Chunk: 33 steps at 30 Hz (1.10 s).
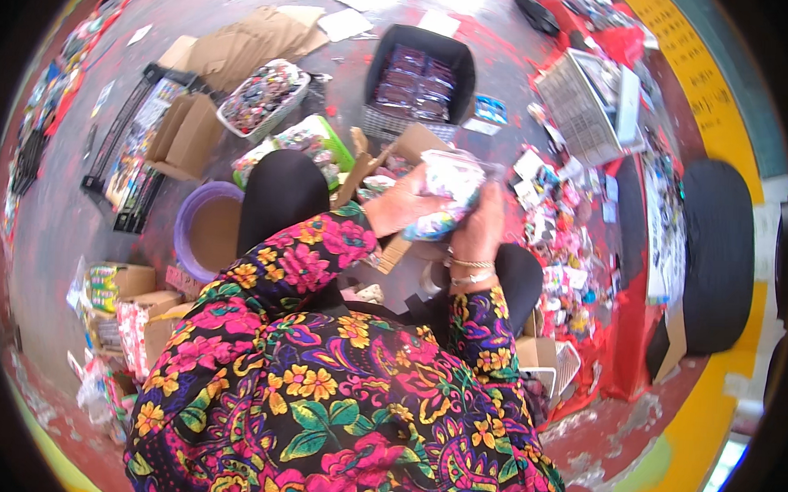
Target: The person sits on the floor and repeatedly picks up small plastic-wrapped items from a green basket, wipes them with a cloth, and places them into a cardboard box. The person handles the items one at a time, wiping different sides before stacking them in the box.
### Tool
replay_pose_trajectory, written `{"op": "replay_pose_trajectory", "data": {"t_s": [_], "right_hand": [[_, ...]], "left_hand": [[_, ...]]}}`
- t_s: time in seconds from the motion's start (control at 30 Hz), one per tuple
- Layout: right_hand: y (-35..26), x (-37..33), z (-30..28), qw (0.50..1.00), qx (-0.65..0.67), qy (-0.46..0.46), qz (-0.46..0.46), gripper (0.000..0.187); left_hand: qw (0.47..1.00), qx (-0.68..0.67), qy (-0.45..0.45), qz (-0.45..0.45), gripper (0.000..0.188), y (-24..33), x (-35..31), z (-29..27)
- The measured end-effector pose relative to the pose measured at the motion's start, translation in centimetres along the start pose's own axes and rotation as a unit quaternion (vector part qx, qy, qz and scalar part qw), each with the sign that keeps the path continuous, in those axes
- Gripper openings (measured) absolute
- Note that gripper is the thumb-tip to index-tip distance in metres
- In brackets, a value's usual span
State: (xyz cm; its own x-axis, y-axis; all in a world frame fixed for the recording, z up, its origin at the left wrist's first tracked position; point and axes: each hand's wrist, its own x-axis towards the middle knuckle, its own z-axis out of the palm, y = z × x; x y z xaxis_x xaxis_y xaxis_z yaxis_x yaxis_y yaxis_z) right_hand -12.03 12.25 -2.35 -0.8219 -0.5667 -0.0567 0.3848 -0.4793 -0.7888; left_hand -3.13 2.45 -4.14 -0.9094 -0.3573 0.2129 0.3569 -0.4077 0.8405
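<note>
Between my two hands is a clear plastic bag (453, 183) of small pastel, multicoloured pieces, held up above my lap. My left hand (404, 199) grips its left side, fingers closed on the plastic. On the bag's right side, my right hand (479, 227) is closed too, with a bracelet at the wrist; its fingertips are partly hidden behind the bag. Just beyond and below the bag stands an open cardboard box (419, 143) with colourful packets inside. What exactly the pieces in the bag are, I cannot make out.
A black-lined crate (383, 68) holds dark packets ahead. Left of it are a green basket (335, 140), a white basket (225, 117) of small pieces and a purple tub (182, 221). Loose colourful items (576, 261) cover the right side, near a grey crate (580, 122).
</note>
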Motion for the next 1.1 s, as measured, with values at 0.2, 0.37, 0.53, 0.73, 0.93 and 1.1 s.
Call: {"op": "replay_pose_trajectory", "data": {"t_s": [0.2,0.37,0.53,0.73,0.93,1.1], "right_hand": [[-0.4,-0.9,0.3,0.998,-0.055,-0.025,0.03,0.027],[-2.0,1.3,-3.6,0.997,-0.036,-0.008,0.07,0.029],[-4.0,-0.2,-3.9,0.991,-0.056,0.022,0.121,0.028],[-2.8,-2.1,-3.9,0.981,-0.092,0.007,0.171,0.027],[-3.3,-2.2,-2.9,0.975,-0.102,-0.022,0.197,0.02],[-4.6,-2.6,-3.0,0.967,-0.13,-0.031,0.218,0.02]], "left_hand": [[0.967,-0.235,0.064,-0.078,0.037,2.5,-0.8,-0.5],[0.965,-0.249,0.084,0.022,0.03,11.2,-0.8,-2.5],[0.942,-0.187,0.25,0.124,0.031,15.2,-4.7,-12.9],[0.803,-0.262,0.531,0.07,0.019,8.6,-15.5,-25.1],[0.69,-0.322,0.648,-0.001,0.027,-3.5,-17.5,-26.2],[0.665,-0.359,0.649,0.091,0.019,-10.3,-15.1,-26.2]]}}
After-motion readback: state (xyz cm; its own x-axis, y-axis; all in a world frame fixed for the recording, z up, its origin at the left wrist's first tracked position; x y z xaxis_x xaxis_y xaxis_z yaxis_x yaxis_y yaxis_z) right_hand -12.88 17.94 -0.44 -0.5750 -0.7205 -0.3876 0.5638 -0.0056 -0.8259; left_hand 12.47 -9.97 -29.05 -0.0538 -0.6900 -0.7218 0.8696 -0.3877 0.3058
